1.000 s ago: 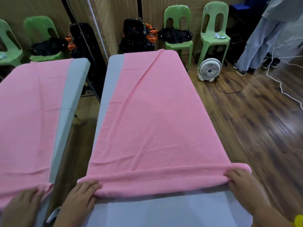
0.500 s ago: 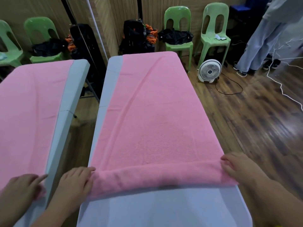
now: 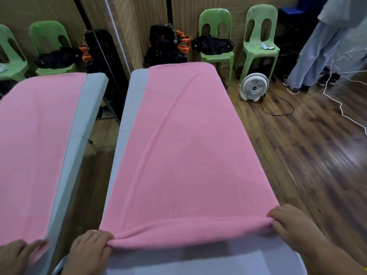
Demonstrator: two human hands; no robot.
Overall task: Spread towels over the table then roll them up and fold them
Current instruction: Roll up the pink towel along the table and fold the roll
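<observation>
Left hand [image 3: 90, 248] and right hand [image 3: 292, 225] palm-down, fingers curled.

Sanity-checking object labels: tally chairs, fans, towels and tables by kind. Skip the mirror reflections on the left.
green chairs: 2
white fan: 1
pink towel: 1
table: 1
Total: 5
</observation>
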